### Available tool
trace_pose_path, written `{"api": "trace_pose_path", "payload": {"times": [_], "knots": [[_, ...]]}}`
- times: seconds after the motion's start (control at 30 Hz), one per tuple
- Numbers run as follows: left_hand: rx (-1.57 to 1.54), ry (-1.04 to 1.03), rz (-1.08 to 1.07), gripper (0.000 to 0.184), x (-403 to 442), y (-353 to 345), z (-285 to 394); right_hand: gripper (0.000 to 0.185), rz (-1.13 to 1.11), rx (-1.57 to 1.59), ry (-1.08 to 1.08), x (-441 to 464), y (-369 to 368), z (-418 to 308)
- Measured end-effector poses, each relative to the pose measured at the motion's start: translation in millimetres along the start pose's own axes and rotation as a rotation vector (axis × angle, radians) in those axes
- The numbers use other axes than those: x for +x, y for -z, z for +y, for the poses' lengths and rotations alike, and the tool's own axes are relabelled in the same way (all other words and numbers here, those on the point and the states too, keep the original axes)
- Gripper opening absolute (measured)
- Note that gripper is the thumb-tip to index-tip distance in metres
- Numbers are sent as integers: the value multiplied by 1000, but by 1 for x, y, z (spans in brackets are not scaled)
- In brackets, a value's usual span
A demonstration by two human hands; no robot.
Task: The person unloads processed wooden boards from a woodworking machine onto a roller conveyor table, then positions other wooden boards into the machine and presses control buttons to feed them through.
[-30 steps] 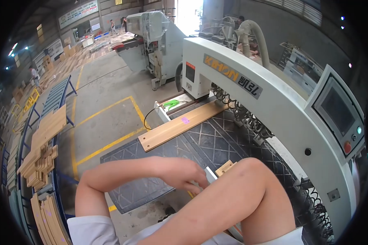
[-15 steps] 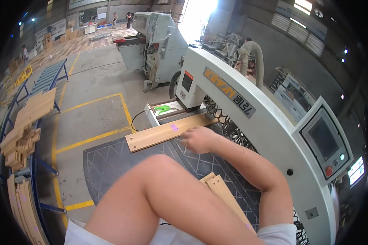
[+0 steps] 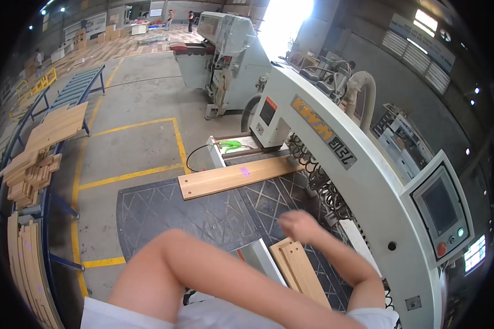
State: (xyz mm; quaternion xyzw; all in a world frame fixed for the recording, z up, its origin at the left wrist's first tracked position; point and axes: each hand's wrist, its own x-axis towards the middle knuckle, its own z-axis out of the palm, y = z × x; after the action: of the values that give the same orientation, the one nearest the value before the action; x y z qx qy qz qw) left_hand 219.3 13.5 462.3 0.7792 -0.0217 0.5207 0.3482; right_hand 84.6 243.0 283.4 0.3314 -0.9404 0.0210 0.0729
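Observation:
My right hand (image 3: 299, 226) is above the dark patterned mat, just beyond the near end of the stacked narrow boards (image 3: 302, 268). Its fingers are curled in, slightly blurred, and nothing shows in them. My left forearm crosses low in front of me toward the bottom right, and the left hand is out of the frame. Farther forward, a long light wooden board (image 3: 230, 178) lies with one end under the machine arm. It has two holes at its left end and a pink mark near its middle.
A white machine arm (image 3: 340, 148) spans the right side, carrying a control panel (image 3: 439, 205) and black coiled hoses. A green air gun (image 3: 230, 145) lies beyond the board. Wooden pieces (image 3: 33, 170) rest on the roller conveyor at left. People stand far back.
My right hand has come back from beside the long board toward the stacked boards. My left hand, visible a second ago, is out of the frame. The camera view has shifted.

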Motion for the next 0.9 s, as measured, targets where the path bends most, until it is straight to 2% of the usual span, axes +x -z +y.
{"api": "trace_pose_path", "payload": {"times": [0.03,0.07,0.1,0.13,0.17,0.2,0.23,0.27,0.3,0.33,0.4,0.43,0.5,0.57,0.73,0.9], "knots": [[180,144,120,28,-32,19,16,25,-75,89,-52,-19,-21,-19],[365,287,237,25,-71,37,30,26,-17,246,-59,-41,-44,-38],[428,635,278,28,-123,41,28,21,-268,396,-289,-59,-54,-68],[482,747,371,27,-182,36,23,17,-150,451,-228,-90,-83,-85],[440,943,531,24,-211,27,45,19,-235,567,-315,-114,-98,-108],[462,1182,706,24,-282,0,36,24,-295,673,-393,-147,-128,-126],[495,1363,930,24,-343,-39,33,29,-320,688,-613,-161,-119,-159],[530,1613,1021,30,-396,-83,34,32,-404,741,-777,-189,-143,-180],[622,1821,1069,32,-439,-135,36,34,-581,723,-1087,-204,-148,-209],[646,2052,1106,34,-478,-193,31,34,-627,769,-1235,-218,-157,-228],[458,2475,1213,28,-522,-305,14,34,-616,853,-1442,-242,-164,-256],[275,2567,1270,27,-522,-338,16,34,-604,877,-1489,-249,-167,-263],[-1,2572,1399,27,-511,-374,18,34,-568,912,-1565,-256,-173,-274],[-77,2505,1476,27,-507,-381,17,34,-536,940,-1607,-259,-176,-280],[-46,2352,1582,26,-509,-367,16,35,-462,1001,-1647,-255,-184,-289],[23,2273,1585,26,-517,-337,22,36,-427,1033,-1666,-249,-191,-296]]}}
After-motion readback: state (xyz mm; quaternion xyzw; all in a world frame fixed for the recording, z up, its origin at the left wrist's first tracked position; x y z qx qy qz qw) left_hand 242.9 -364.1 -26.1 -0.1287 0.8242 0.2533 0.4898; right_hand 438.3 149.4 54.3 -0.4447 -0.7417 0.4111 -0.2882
